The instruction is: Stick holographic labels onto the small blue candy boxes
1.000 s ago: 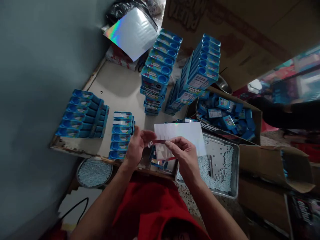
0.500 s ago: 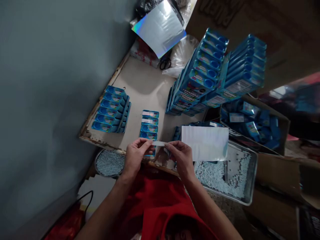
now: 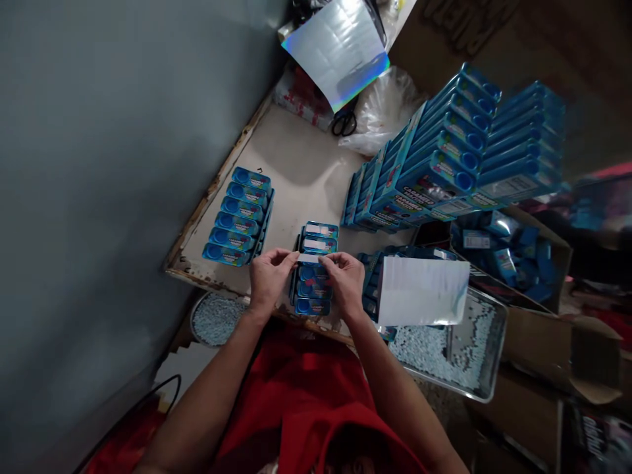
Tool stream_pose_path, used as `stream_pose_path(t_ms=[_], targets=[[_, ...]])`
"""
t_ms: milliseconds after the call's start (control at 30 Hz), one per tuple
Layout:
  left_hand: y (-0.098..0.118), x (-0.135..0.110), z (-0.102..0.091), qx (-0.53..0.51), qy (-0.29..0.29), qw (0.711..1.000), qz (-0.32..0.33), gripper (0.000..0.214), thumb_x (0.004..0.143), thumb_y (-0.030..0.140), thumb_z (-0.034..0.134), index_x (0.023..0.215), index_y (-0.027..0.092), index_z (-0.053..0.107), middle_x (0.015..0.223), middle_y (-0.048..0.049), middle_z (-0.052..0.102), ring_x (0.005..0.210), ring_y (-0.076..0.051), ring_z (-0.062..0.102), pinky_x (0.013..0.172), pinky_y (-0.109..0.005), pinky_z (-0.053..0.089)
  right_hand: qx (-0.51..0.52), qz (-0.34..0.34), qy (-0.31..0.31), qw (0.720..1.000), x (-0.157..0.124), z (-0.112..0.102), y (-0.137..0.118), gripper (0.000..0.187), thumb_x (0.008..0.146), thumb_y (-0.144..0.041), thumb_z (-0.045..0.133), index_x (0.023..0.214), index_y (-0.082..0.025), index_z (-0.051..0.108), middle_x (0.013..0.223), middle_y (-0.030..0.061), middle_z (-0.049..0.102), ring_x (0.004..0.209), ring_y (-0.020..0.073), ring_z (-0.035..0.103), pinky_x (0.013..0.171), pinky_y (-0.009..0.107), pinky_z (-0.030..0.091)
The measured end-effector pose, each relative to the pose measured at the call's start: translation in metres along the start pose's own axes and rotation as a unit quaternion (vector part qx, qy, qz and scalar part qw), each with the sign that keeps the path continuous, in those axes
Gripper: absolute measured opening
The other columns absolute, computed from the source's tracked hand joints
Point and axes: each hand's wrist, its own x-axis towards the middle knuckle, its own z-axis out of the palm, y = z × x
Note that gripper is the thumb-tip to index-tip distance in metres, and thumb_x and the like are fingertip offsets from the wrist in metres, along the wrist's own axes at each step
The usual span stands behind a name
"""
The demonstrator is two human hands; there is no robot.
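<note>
Pinching a white strip [image 3: 309, 258], left hand [image 3: 268, 276] curled, right hand [image 3: 347, 280] curled opposite

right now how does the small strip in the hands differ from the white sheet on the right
The strip is short and narrow; the sheet is far broader. The strip is pinched between the left hand and right hand, while the sheet lies to the right, held by neither. Both look whitish.

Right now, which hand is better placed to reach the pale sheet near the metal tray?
Likely the right hand: the pale sheet lies on its outer side, while the left hand is farther off. Both hold the small strip, though.
</note>
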Motion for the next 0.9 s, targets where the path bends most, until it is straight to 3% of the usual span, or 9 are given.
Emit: stream_pose_path(t_ms=[233, 367, 433, 533, 600, 667, 767, 833, 900], targets=[[-0.011, 0.004, 0.000, -0.039, -0.021, 0.998, -0.041, 0.039, 0.070, 0.050, 0.085, 0.083, 0.015, 0.075, 0.078, -0.0057, 0.075, 0.074, -0.019, 0.071, 0.075, -0.029, 0.056, 0.011, 0.007, 0.001, 1.000, 0.002, 0.004, 0.002, 0.030, 0.077, -0.051, 0.072, 0.073, -0.021, 0.071, 0.064, -0.0005, 0.068, 0.059, 0.0169, 0.061, 0.056, 0.026, 0.044], [-0.027, 0.012, 0.012, -0.136, -0.043, 0.978, -0.155, 0.050, 0.060, 0.051, 0.090, 0.086, 0.014, 0.068, 0.082, -0.0053, 0.072, 0.075, -0.017, 0.068, 0.076, -0.029, 0.054, 0.016, 0.041, 0.026, 0.999, 0.007, -0.001, 0.001, 0.041, 0.063, -0.050, 0.084, 0.080, -0.023, 0.059, 0.064, -0.0038, 0.062, 0.056, 0.0161, 0.058, 0.050, 0.026, 0.044], [-0.034, 0.014, 0.016, -0.132, -0.003, 0.972, -0.192, 0.055, 0.056, 0.047, 0.093, 0.089, 0.015, 0.062, 0.081, -0.0022, 0.068, 0.073, -0.015, 0.065, 0.073, -0.027, 0.052, 0.048, 0.058, 0.021, 0.997, 0.005, -0.007, -0.004, 0.046, 0.062, -0.048, 0.086, 0.086, -0.024, 0.056, 0.062, -0.0061, 0.058, 0.056, 0.0160, 0.057, 0.048, 0.026, 0.044], [-0.033, 0.003, 0.010, -0.034, 0.115, 0.989, -0.089, 0.052, 0.061, 0.038, 0.091, 0.096, 0.018, 0.058, 0.086, 0.0011, 0.063, 0.075, -0.012, 0.062, 0.074, -0.024, 0.050, 0.104, 0.057, 0.029, 0.993, -0.002, -0.016, -0.017, 0.045, 0.065, -0.050, 0.085, 0.083, -0.025, 0.053, 0.060, -0.0080, 0.052, 0.053, 0.0138, 0.052, 0.044, 0.024, 0.043], [-0.023, -0.016, 0.000, 0.024, 0.142, 0.990, 0.012, 0.041, 0.073, 0.039, 0.085, 0.100, 0.019, 0.060, 0.091, -0.0003, 0.064, 0.079, -0.012, 0.063, 0.079, -0.024, 0.050, 0.125, 0.043, 0.042, 0.990, -0.007, -0.021, -0.025, 0.046, 0.066, -0.052, 0.085, 0.079, -0.025, 0.051, 0.061, -0.0082, 0.049, 0.052, 0.0118, 0.048, 0.043, 0.023, 0.042], [-0.009, -0.038, -0.009, 0.021, 0.077, 0.996, 0.047, 0.035, 0.082, 0.045, 0.078, 0.103, 0.019, 0.066, 0.092, -0.0032, 0.068, 0.081, -0.014, 0.065, 0.078, -0.025, 0.051, 0.131, 0.031, 0.044, 0.990, -0.010, -0.025, -0.031, 0.046, 0.067, -0.054, 0.085, 0.077, -0.025, 0.050, 0.062, -0.0078, 0.049, 0.052, 0.0110, 0.046, 0.043, 0.023, 0.043], [0.008, -0.063, -0.012, -0.086, -0.079, 0.993, -0.024, 0.054, 0.077, 0.052, 0.081, 0.117, 0.018, 0.069, 0.103, -0.0079, 0.073, 0.077, -0.017, 0.068, 0.068, -0.026, 0.054, 0.140, 0.030, 0.029, 0.989, -0.014, -0.023, -0.036, 0.047, 0.066, -0.054, 0.086, 0.075, -0.025, 0.050, 0.063, -0.0067, 0.050, 0.054, 0.0120, 0.048, 0.045, 0.024, 0.046], [0.012, -0.067, -0.007, -0.153, -0.120, 0.977, -0.082, 0.067, 0.068, 0.049, 0.089, 0.124, 0.018, 0.068, 0.109, -0.0092, 0.074, 0.076, -0.017, 0.070, 0.064, -0.027, 0.055, 0.163, 0.033, 0.021, 0.986, -0.017, -0.019, -0.038, 0.048, 0.065, -0.053, 0.087, 0.074, -0.025, 0.049, 0.063, -0.0065, 0.051, 0.055, 0.0122, 0.049, 0.045, 0.024, 0.047], [0.010, -0.064, 0.000, -0.169, -0.122, 0.972, -0.109, 0.059, 0.064, 0.046, 0.092, 0.111, 0.016, 0.073, 0.098, -0.0075, 0.075, 0.072, -0.016, 0.069, 0.064, -0.026, 0.055, 0.184, 0.031, 0.011, 0.982, -0.022, -0.016, -0.042, 0.048, 0.065, -0.051, 0.088, 0.072, -0.025, 0.048, 0.062, -0.0067, 0.050, 0.055, 0.0119, 0.048, 0.045, 0.024, 0.046]])
